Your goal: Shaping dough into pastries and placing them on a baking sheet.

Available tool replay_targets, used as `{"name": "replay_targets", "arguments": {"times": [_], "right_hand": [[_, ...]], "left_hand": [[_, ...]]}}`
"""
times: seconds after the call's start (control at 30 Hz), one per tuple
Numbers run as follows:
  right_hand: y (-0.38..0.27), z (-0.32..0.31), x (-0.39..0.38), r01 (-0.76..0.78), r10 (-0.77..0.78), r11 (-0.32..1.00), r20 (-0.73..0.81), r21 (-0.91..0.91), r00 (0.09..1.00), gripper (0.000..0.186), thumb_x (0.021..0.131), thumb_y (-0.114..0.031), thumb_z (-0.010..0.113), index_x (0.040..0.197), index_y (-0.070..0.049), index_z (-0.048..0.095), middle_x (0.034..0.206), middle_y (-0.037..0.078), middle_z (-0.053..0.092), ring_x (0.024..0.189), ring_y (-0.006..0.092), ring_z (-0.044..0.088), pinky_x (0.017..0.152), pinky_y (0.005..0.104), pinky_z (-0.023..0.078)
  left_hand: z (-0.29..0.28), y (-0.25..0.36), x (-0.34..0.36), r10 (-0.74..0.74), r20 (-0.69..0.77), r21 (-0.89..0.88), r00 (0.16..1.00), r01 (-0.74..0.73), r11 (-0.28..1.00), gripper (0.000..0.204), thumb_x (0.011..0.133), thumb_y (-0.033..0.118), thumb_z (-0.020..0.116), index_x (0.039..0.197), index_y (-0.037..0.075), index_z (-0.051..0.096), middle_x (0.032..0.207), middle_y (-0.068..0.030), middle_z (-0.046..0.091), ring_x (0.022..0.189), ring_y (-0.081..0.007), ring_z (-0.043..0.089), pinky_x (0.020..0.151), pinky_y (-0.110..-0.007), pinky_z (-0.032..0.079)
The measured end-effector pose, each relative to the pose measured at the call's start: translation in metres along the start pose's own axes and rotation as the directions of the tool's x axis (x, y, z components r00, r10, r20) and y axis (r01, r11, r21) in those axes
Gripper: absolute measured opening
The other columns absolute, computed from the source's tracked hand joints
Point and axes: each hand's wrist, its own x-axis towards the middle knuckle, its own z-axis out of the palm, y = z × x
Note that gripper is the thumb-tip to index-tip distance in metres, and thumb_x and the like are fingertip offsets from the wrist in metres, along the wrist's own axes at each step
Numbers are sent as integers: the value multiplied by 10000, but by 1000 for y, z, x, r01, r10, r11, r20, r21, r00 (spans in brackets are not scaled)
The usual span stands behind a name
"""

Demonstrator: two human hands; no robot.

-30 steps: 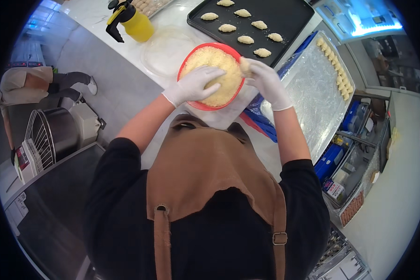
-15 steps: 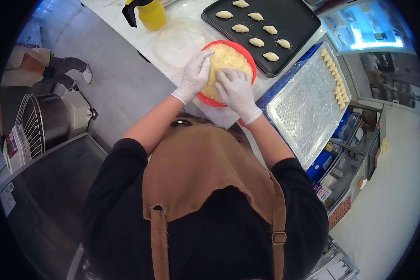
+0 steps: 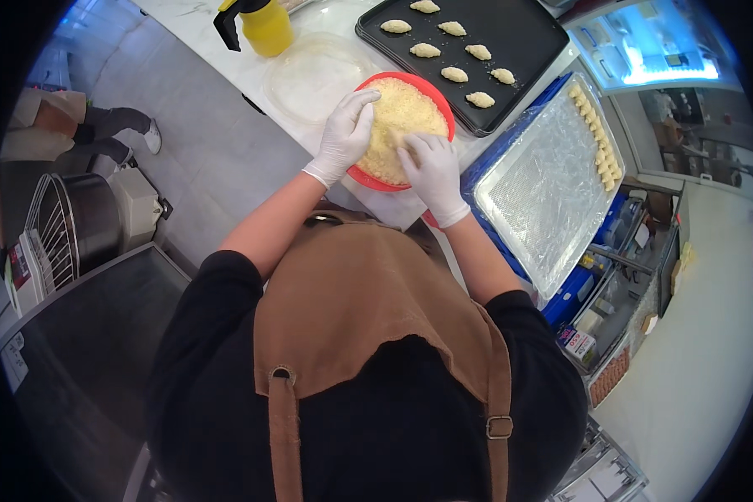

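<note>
A red bowl (image 3: pixel 448 107) filled with pale yellow crumbs (image 3: pixel 406 105), perhaps grated cheese, stands in front of me on the counter. My left hand (image 3: pixel 345 134), in a white glove, rests at the bowl's left side with its fingers stretched out over the rim and the thumb apart. Over the right part of the crumbs is my right hand (image 3: pixel 435 171), also gloved, with its fingers bent and their tips down at the crumbs. A small pale lump shows by those fingertips, partly hidden, and its kind is unclear.
Beyond the bowl, a black baking tray (image 3: pixel 527 63) bears several tapered dough pieces. To the right lies a plastic-covered metal tray (image 3: pixel 540 201) with a row of dough pieces (image 3: pixel 596 138). A clear round lid (image 3: pixel 318 75) and a yellow jug (image 3: pixel 268 29) stand at left. Another person's shoe (image 3: pixel 152 136) shows far left.
My right hand has shifted slightly right and down over the crumbs, its fingers more bent, uncovering the crumbs between the hands. My left hand keeps its place at the bowl.
</note>
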Motion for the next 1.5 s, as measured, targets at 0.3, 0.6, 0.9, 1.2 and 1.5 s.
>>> {"name": "replay_targets", "arguments": {"times": [0.3,0.6,0.9,1.2,1.5], "right_hand": [[-1,3,38,-243,212,937,146,250,966,221,973,-210,752,1132,-56,757,1028,84,758,842,204,700,742,297,545],[15,-32,53,-736,483,-135,692,664,536,254,1044,-247,706,1113,-9,762,925,78,715,784,130,682,664,209,506],[27,-11,52,-702,512,441,486,560,709,343,1038,-329,681,1188,-36,778,938,133,766,832,245,729,745,300,561],[-16,-22,32,-115,138,913,-30,391,990,492,1012,-401,676,1366,-59,706,1280,281,708,1185,449,663,1047,471,518],[-7,-1,16,-47,52,992,-42,114,998,603,991,-310,683,1470,43,586,1556,317,526,1427,467,516,1183,504,437]], "left_hand": [[-1,3,-2,5,43,12,999,-6,1000,373,1020,62,588,1381,5,666,1371,-177,691,1262,-317,658,1128,-385,494],[2,17,-8,196,332,777,923,-385,498,609,995,357,685,1524,75,577,1440,-183,651,1391,-360,554,1252,-493,320],[-10,28,25,-15,531,415,847,-244,877,536,884,324,835,1329,50,718,1140,-136,749,1024,-285,699,970,-387,532],[-16,30,12,-141,371,345,918,5,939,367,859,219,860,1150,19,761,958,-96,742,787,-213,666,728,-324,550],[-16,23,0,-108,309,291,945,14,957,348,855,164,860,1144,7,745,1034,-110,758,845,-218,690,772,-312,566]]}}
